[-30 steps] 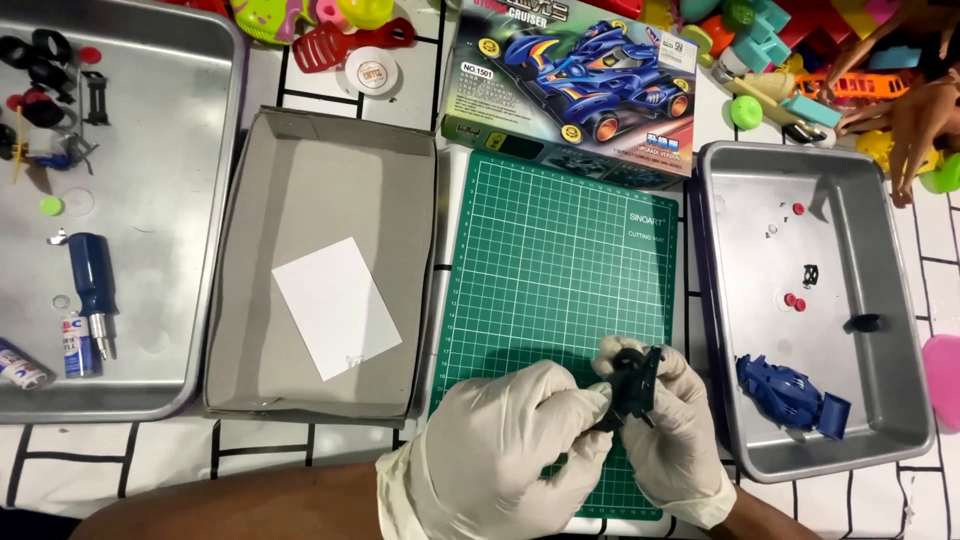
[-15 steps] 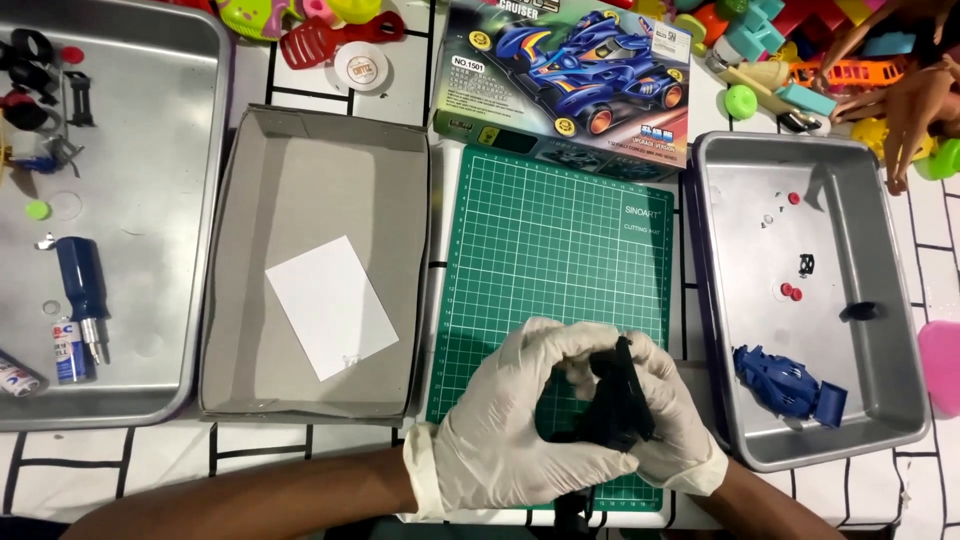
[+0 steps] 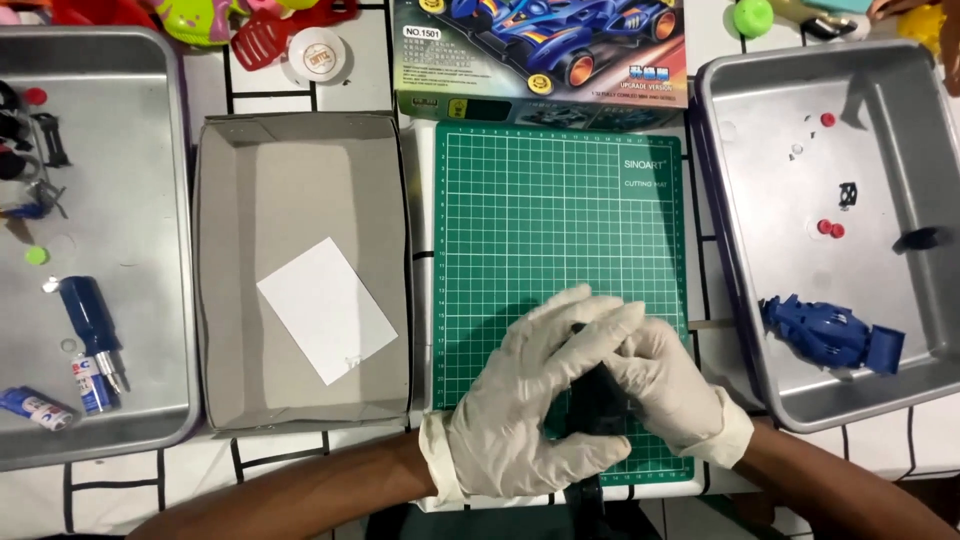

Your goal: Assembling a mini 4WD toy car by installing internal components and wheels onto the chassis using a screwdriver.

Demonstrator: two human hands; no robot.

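Head view, gloved hands (image 3: pixel 590 395) clasping black part (image 3: pixel 598 400), trays flanking

- Left hand (image 3: pixel 530 400) and right hand (image 3: pixel 665 385): thin white rubbery gloves, matt, lightly wrinkled.
- Black part (image 3: pixel 598 400) clasped between them: dark plastic, dull.
- Cutting mat (image 3: pixel 560 230): green, matt, smooth, with a printed grid.
- Metal tray (image 3: pixel 930 330) at 3 o'clock: brushed metal with a soft sheen; blue car shell (image 3: pixel 830 335) inside is glossy plastic.
- Cardboard box lid (image 3: pixel 230 300) at 9 o'clock: grey, matt board; white card (image 3: pixel 325 310) is smooth paper.
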